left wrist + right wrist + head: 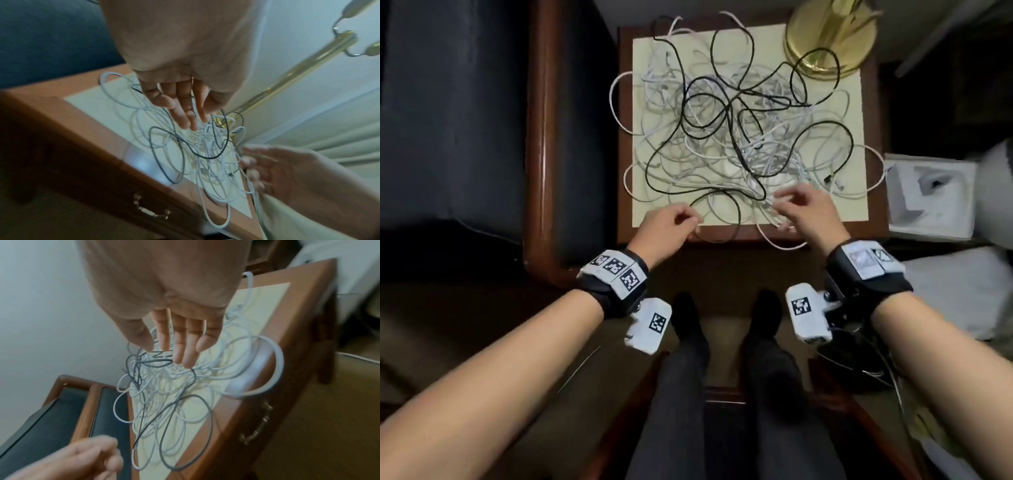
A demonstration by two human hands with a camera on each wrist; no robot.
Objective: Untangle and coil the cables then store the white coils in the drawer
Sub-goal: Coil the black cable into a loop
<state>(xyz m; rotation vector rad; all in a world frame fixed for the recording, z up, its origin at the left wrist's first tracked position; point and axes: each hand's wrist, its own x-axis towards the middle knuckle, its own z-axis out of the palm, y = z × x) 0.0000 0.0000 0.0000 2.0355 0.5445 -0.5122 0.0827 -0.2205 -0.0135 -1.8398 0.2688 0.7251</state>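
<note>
While our left hand [664, 224] and right hand [804, 209] hover loose-fingered, gripping nothing, over the tangled white and black cables [732, 116] on the wooden desk [625, 137], we should free one end first.

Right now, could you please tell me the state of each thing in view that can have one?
Cables: black and white, tangled in one loose pile on the nightstand top, none coiled.
Drawer: closed, brass handle hanging.
Left hand: at the pile's near edge, fingers loosely curled; grip unclear.
Right hand: over the white strands at the near right; grip unclear.
White box: open.
</note>
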